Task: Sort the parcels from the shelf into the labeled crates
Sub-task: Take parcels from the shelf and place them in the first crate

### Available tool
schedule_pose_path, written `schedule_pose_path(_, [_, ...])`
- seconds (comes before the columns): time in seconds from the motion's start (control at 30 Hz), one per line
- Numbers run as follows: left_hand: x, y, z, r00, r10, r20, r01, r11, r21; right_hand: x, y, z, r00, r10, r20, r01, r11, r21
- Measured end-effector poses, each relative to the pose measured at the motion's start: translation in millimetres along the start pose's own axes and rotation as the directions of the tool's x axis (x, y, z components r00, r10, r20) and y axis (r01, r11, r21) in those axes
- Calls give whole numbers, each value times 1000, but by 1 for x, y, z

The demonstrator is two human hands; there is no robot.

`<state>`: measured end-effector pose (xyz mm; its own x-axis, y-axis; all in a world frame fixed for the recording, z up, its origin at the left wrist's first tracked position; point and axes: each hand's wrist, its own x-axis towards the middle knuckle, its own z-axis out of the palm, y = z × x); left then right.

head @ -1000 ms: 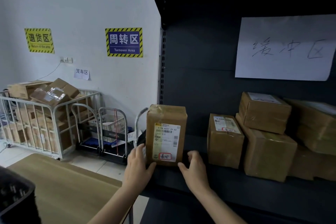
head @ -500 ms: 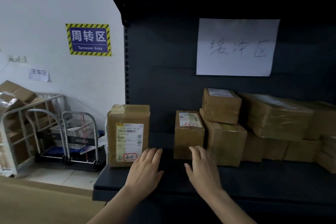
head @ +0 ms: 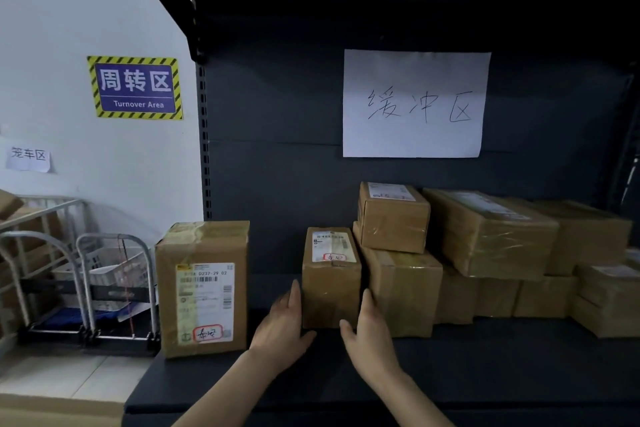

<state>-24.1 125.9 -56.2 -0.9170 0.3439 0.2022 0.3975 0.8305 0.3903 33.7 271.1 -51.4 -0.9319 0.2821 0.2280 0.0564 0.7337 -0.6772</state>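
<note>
the small box (head: 330,282) stands upright mid-shelf, near the front edge of the shelf (head: 485,367), touching a stack on its right. the left hand (head: 282,324) and right hand (head: 369,329) press flat on its two sides, fingers open, not yet lifting. it looks stiff, probably light (glossy tape may slip); squeeze low on the sides.

Right of the small parcel (head: 330,282), the lower boxes (head: 498,298) sit half hidden under the stack. The rightmost box (head: 609,298) runs off the picture's edge. Small label print is unreadable.
</note>
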Motion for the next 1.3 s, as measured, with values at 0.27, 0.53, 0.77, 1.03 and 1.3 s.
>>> schedule_pose_path(0.27, [-5,6,5,992,32,-118,-89,854,-513,4,-2,2,996,42,81,-69,929,364])
schedule_pose_path(0.53, [-39,22,-15,980,-152,-131,-15,596,-803,-12,-12,-21,993,87,79,-116,816,566])
schedule_pose_path(0.77, [-62,26,-28,956,-252,-151,13,551,-834,-34,-16,-30,1000,13,0,-10,801,599])
schedule_pose_path(1.03, [-81,15,-26,973,-90,-213,-106,648,-755,-50,-3,-20,994,-96,52,38,749,662])
schedule_pose_path(1.3, [-83,2,-3,976,-4,-220,-127,808,-576,-47,7,-3,983,-152,106,88,889,450])
